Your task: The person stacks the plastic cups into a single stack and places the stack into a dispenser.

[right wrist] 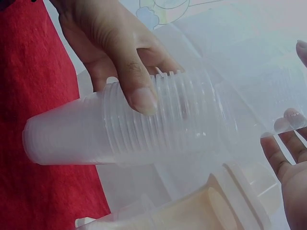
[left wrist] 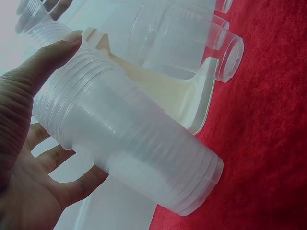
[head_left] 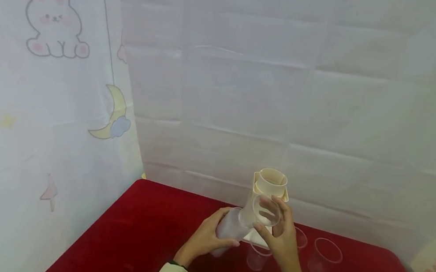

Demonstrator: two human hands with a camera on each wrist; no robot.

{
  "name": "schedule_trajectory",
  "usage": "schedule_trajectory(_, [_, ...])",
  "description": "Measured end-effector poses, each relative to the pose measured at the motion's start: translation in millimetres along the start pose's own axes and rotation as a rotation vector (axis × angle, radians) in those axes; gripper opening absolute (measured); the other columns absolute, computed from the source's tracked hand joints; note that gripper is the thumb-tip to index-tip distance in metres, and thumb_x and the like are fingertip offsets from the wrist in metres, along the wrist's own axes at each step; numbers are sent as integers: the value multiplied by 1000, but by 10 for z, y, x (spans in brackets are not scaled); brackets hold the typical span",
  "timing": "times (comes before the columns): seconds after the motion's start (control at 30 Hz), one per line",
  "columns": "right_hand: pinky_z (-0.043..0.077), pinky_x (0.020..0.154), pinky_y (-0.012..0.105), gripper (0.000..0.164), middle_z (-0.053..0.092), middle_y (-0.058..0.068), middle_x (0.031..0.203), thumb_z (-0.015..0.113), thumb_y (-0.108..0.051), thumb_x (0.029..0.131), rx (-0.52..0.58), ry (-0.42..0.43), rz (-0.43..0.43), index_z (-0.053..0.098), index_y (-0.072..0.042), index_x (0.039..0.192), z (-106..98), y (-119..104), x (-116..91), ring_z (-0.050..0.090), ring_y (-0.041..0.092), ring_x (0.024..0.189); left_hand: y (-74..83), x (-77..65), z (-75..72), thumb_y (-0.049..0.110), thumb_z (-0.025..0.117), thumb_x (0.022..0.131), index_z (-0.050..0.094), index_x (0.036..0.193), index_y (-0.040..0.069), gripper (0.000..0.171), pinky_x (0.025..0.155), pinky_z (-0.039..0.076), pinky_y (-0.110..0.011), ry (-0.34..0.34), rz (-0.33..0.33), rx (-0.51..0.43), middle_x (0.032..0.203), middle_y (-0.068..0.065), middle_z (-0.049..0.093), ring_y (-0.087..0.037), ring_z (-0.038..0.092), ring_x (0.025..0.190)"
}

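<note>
My left hand [head_left: 205, 236] grips a long stack of nested clear plastic cups [left wrist: 129, 129], thumb across the rims and fingers beneath. The stack is tilted, its rims up toward my right hand. Thumb and fingers of my right hand [head_left: 285, 238] hold a single clear plastic cup [head_left: 248, 215] near its rim, on its side. Its narrow end overlaps the mouth of the stack in the head view. Just behind both hands stands a cream-coloured holder [head_left: 271, 188] with a round, ring-like top; the cups and right hand hide part of it.
Clear cups stand on the red-covered table [head_left: 144, 226]: one cup [head_left: 256, 260] in front of the holder, another cup [head_left: 320, 262] to the right, and one cup [head_left: 301, 238] partly behind my right hand. White cloth walls [head_left: 236, 111] rise behind and left.
</note>
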State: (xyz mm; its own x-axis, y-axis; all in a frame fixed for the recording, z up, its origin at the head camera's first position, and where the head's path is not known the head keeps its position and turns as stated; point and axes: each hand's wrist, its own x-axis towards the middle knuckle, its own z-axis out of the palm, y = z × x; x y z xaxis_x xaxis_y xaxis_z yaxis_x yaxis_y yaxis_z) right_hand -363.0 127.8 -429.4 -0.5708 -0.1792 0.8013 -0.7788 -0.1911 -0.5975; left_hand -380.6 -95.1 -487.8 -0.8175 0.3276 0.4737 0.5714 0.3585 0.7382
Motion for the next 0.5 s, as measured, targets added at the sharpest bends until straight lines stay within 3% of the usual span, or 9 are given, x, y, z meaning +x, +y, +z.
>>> schedule_trajectory(0.5, [48,99,28,76,51,27,137,63,28,78,-25,-8,9,26,16,143,28,30,-42,53,23,127,26,-8,9,36,86,78,41,146,34,82,94,49,-39,-14,-18,-10,136,10,55,-12,57,113])
